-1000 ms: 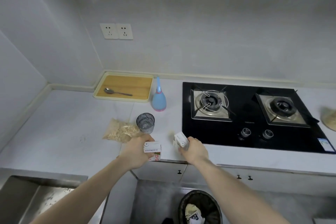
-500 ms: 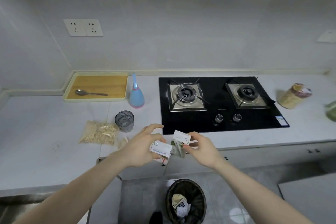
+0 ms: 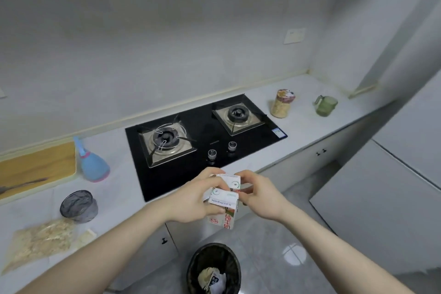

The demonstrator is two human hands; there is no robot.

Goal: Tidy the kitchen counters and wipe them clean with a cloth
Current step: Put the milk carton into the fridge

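The bench (image 3: 114, 188) carries a black hob (image 3: 205, 136), a tray (image 3: 35, 167), a blue bottle (image 3: 93, 167), a grain bag (image 3: 40, 243), a dark cup (image 3: 78, 206), a jar (image 3: 282, 103) and a green mug (image 3: 325, 105). On the floor below stands a bin (image 3: 213, 267). Above it, off the bench edge, the left hand (image 3: 191, 198) grips one carton (image 3: 224, 210), fingers curled round it; the right hand (image 3: 260, 196) pinches a second carton (image 3: 230, 181) touching the first.

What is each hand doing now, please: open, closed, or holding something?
Left hand: closed around a milk carton.
Right hand: closed, pinching a second carton that sits behind the first.
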